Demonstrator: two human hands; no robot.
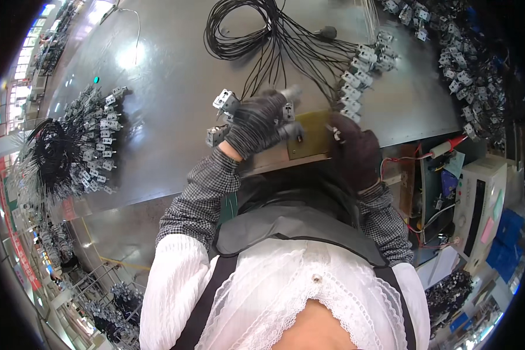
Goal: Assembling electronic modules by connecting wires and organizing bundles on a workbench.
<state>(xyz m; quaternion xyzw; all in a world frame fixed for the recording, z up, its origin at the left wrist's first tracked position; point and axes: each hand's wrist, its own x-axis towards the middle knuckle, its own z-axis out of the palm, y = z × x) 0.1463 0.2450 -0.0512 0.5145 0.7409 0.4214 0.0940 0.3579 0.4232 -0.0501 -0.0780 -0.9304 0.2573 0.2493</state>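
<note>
My left hand (255, 121), in a striped grey glove, is over the near part of the metal table. Its fingers, slightly smeared by motion, close about a small silver metal block (288, 112). Two more such blocks, an upper one (225, 101) and a lower one (216, 136), lie against the back of that hand, with black cables leading away behind it. My right hand (356, 149), in a dark brown glove, is curled at the right end of a yellowish plate (309, 135). A small shiny bit shows at its fingertips; what it holds is unclear.
A coil of black cable (236, 32) lies at the far side, its strands running to a row of metal blocks (351, 93). Bundled blocks and cables (79, 143) rest on the left. At right are a red-tipped probe (448, 147), a pale instrument box (478, 204) and more hanging bundles (464, 70).
</note>
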